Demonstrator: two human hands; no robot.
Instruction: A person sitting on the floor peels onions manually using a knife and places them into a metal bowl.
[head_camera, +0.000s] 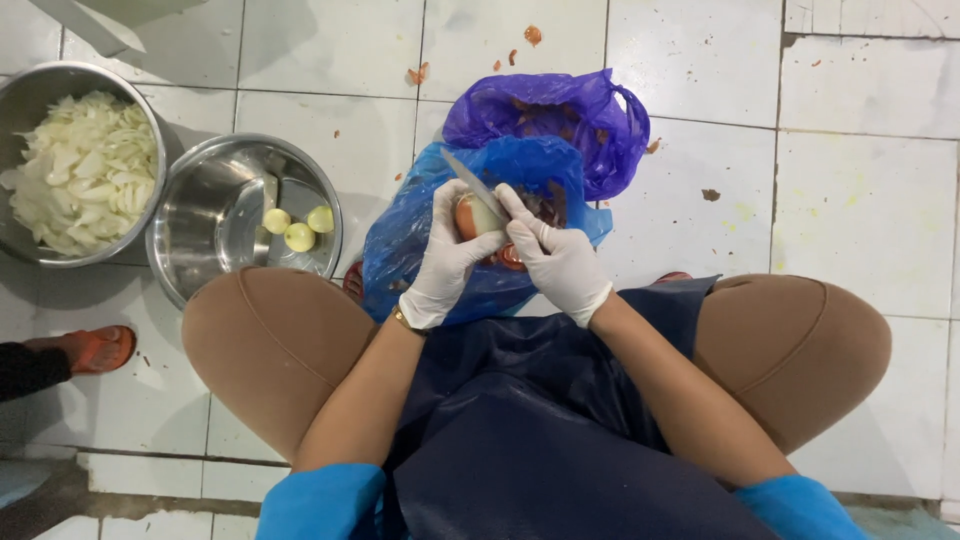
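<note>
My left hand (446, 258), in a white glove, grips a partly peeled onion (474, 216) with brown skin still on one side. My right hand (556, 260), also gloved, holds a knife (472, 184) whose blade lies across the onion and points up and to the left. Both hands are held over an open blue plastic bag (408, 235) with onion skins inside it. I am seated, with my knees spread to either side and a dark apron over my lap.
A purple plastic bag (560, 115) lies behind the blue one. At left, a steel bowl (200, 215) holds three peeled onions (298, 228); a second bowl (20, 110) holds sliced onion. Another person's sandalled foot (92, 348) is at far left. Peel scraps dot the white tiles.
</note>
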